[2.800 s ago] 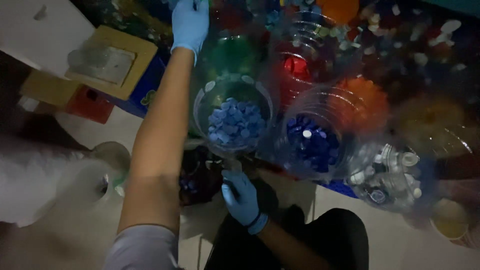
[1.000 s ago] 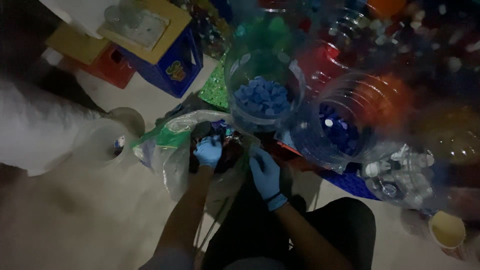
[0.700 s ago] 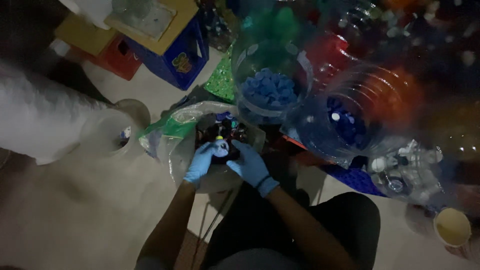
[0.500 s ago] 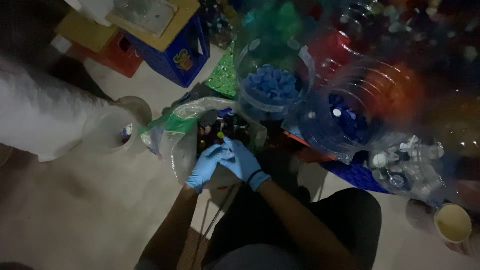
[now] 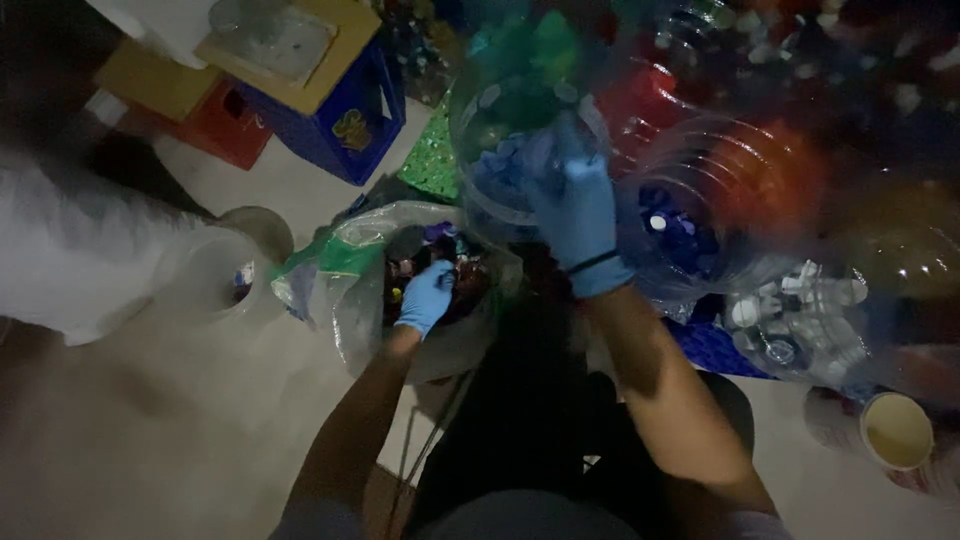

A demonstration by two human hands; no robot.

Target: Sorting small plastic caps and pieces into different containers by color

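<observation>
Both hands wear blue gloves. My left hand (image 5: 428,297) reaches down into a clear plastic bag (image 5: 355,300) of mixed-colour bottle caps (image 5: 470,280) on the floor in front of me; what the fingers hold is hidden. My right hand (image 5: 575,205) is raised over the clear jar of light blue caps (image 5: 500,165), fingers pointing into its mouth. The hand is blurred, so I cannot see whether it holds a cap.
More clear jars stand behind and to the right: dark blue caps (image 5: 670,225), red caps (image 5: 640,100), orange caps (image 5: 770,175), white caps (image 5: 800,320). A blue crate (image 5: 340,110) with a yellow lid sits at upper left, a white bucket (image 5: 225,275) at left, a yellow cup (image 5: 897,430) at lower right.
My right hand has lifted away from the bag and moved up to the light blue jar. My left hand has stayed in the bag.
</observation>
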